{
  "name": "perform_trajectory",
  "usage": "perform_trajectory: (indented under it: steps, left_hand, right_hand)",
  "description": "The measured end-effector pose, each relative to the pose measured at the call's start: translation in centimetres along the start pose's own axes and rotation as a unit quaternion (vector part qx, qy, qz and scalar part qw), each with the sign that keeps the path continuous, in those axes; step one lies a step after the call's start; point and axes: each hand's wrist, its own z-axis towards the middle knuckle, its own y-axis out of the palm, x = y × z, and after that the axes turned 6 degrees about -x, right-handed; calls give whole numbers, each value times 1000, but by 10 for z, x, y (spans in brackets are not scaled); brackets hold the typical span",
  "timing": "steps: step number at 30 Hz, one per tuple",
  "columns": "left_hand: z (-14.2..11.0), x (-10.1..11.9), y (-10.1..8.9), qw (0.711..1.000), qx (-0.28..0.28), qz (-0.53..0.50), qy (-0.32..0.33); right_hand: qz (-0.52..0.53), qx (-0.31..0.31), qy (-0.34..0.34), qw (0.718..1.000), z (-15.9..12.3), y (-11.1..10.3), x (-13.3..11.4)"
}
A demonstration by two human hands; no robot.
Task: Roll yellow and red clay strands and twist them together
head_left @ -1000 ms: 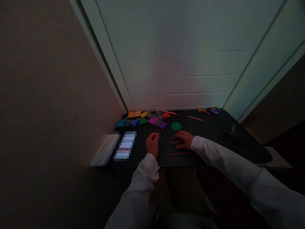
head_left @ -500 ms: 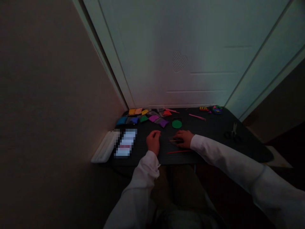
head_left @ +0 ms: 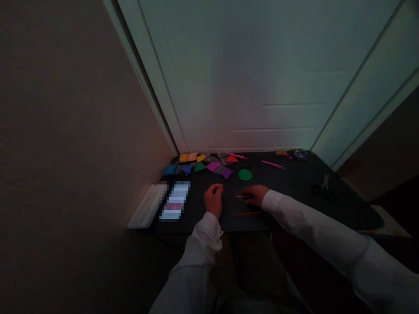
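Over the near middle of the dark table [head_left: 291, 196], my left hand [head_left: 213, 201] is closed, thumb and fingertips pinched together; whatever is in them is too small to make out. To its right, my right hand [head_left: 257, 195] is low on the tabletop with curled fingers, closed on a thin pale-orange stick [head_left: 241, 196] that pokes out to the left. A thin red stick [head_left: 247, 213] lies just below the right hand. Beyond the hands sits a round green disc [head_left: 245, 175] with a dark piece behind it.
Several packets of coloured clay [head_left: 213, 166] line the back left. A glowing phone [head_left: 176, 201] and a white case [head_left: 148, 206] lie at the left by the wall. Pink tweezers [head_left: 273, 165], small colourful pieces [head_left: 299, 154] and scissors [head_left: 324, 189] are toward the right.
The whole view has shifted slightly, so everything sits a little lower and to the right. The clear film by the right fingers no longer shows distinctly. Both hands keep nearly the same pose.
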Motion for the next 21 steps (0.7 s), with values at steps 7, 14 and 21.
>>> perform_trajectory:
  steps: [7,14,21]
  left_hand:
    - [1,0,0,1000,-8,0,-7]
    - [0,0,0,1000,-8,-2,-7]
    - [1,-1,0,1000,-7,-2,0]
  right_hand:
    - [-22,5,-13,1000,-5,1,-11]
    - [-9,40,44,998,-5,3,-11]
    - [5,30,86,996,-1,3,-11]
